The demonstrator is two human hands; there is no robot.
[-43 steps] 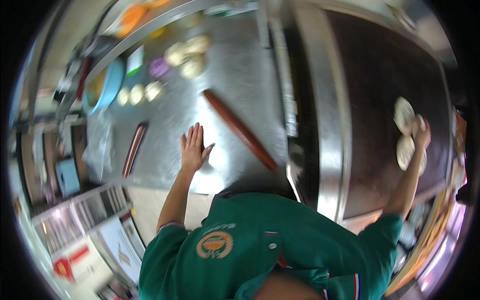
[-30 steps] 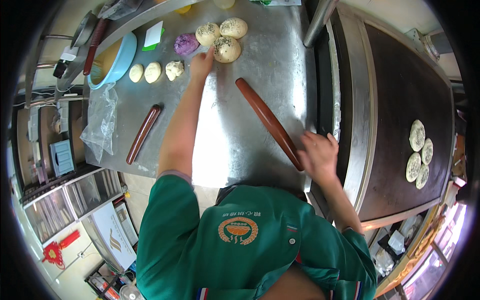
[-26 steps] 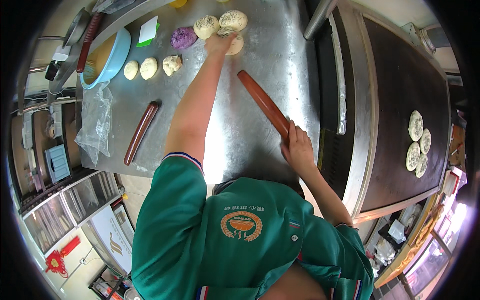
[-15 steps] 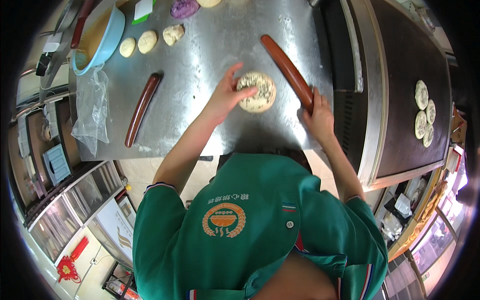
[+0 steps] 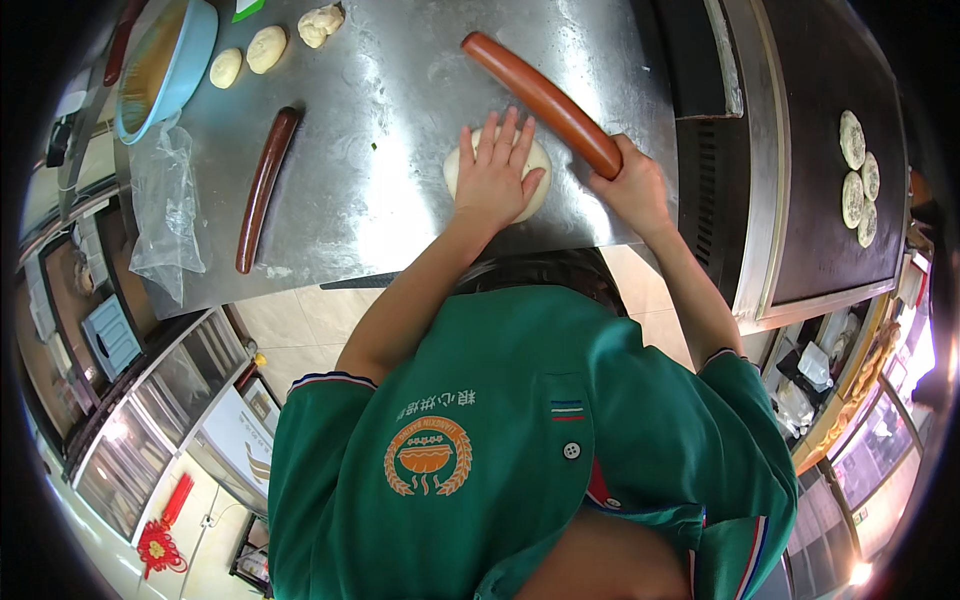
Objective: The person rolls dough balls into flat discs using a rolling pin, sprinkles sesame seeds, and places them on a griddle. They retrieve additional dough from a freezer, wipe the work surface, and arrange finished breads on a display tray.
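My left hand [image 5: 494, 175] lies flat with fingers spread on a round flat piece of dough [image 5: 539, 160] on the metal table. The dough's visible upper face is pale and plain; much of it is under my palm. In my right hand [image 5: 634, 188], closed round its near end, is a thick reddish-brown rolling pin [image 5: 538, 92]. The pin slants away to the far left, to the right of the dough. A second, darker rolling pin [image 5: 267, 192] rests on the table, left of my left hand.
Two smooth dough balls [image 5: 266, 50] and a rougher lump [image 5: 320, 26] sit at the far left, near a light-blue bowl [image 5: 205, 55]. A clear plastic bag [image 5: 165, 215] hangs over the left edge. Several seeded rounds [image 5: 852, 140] lie on a dark griddle [image 5: 810, 240] at the right.
The dough's seeded face was up and now a plain face shows. My left hand went from gripping its edge to lying flat on it. My right hand now grasps the pin's end, its near end raised.
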